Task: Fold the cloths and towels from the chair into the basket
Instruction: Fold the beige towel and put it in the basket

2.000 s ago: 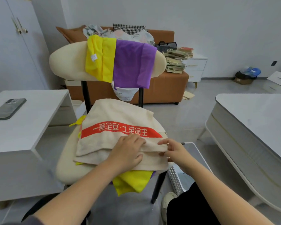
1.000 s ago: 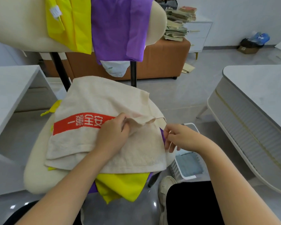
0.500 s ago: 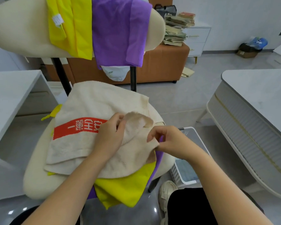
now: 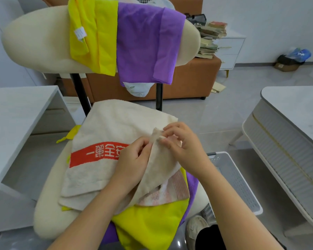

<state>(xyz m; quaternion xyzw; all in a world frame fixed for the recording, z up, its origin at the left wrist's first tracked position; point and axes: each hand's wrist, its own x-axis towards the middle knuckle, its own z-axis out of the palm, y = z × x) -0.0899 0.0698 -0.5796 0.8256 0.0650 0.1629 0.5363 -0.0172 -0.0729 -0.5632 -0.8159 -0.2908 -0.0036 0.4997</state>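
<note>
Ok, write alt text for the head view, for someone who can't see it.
The left hand and right hand pinch a lifted corner of a beige towel on the chair seat. A yellow cloth and a purple cloth hang over the backrest; a white basket sits on the floor.

The towel point(image 4: 116, 127) is beige terry cloth, nubbly and matt, with a flatter woven red band point(image 4: 90, 156) across it. The yellow cloth point(image 4: 99, 37) and purple cloth point(image 4: 145, 44) over the chair's back are thin, smooth, fine-weave fabric without shine. The chair seat point(image 4: 47, 204) wears fuzzy cream upholstery, and its posts point(image 4: 81, 94) look like black-painted metal. The basket point(image 4: 242, 186) is pale perforated plastic. The sofa point(image 4: 193, 78) has a smooth tan covering, perhaps leather. The floor point(image 4: 215, 114) is glossy tile.
</note>
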